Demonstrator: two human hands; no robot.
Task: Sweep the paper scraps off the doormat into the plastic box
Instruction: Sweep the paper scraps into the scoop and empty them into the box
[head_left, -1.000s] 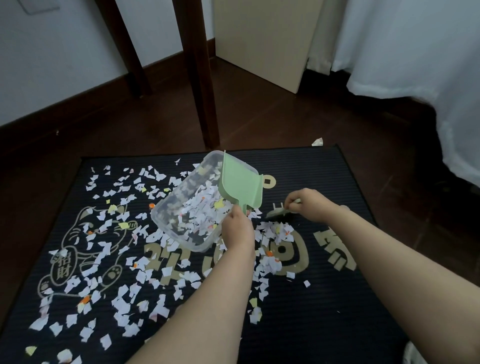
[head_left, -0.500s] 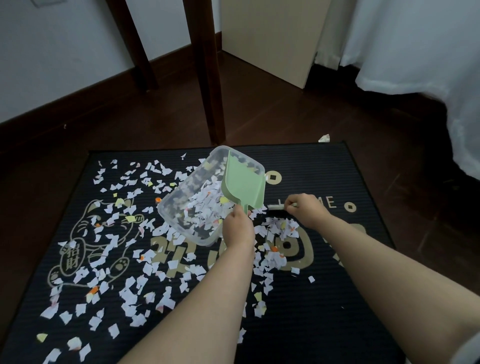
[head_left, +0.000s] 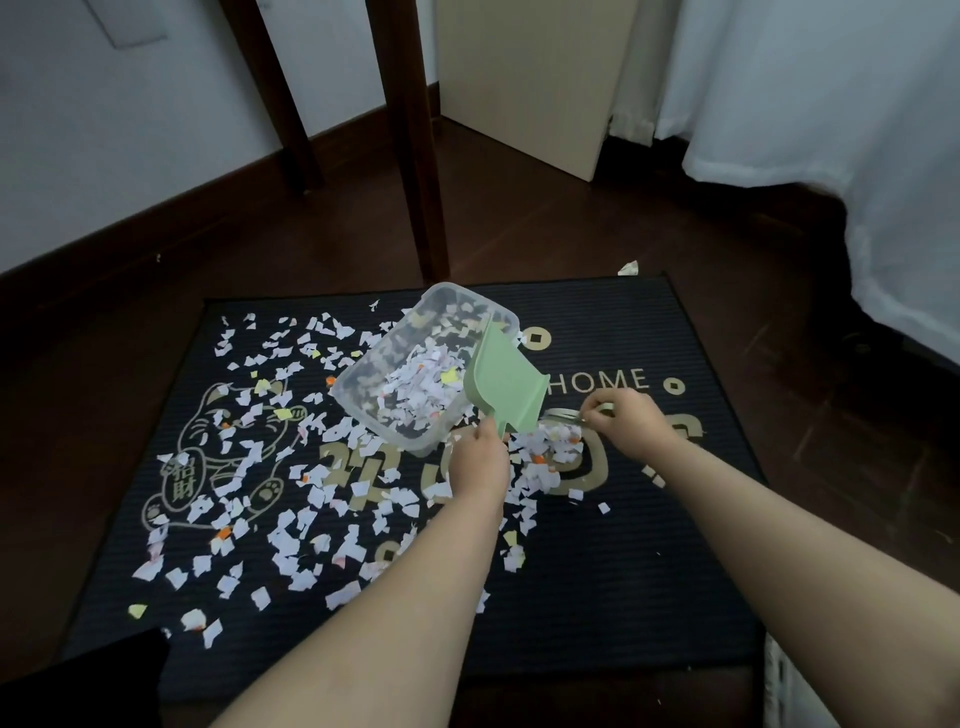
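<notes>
Both of the person's arms were uncovered, with skin showing from the wrists up to where the picture's lower edge cut them off. The bare, smooth left forearm (head_left: 405, 597) ran into a bare left hand (head_left: 480, 462). The bare right forearm (head_left: 805, 561) ran into a bare right hand (head_left: 628, 421). A pale ribbed strip (head_left: 774, 691) at the lower right corner and a dark flat shape (head_left: 93, 680) at the lower left might have been clothing; that could not be told.
</notes>
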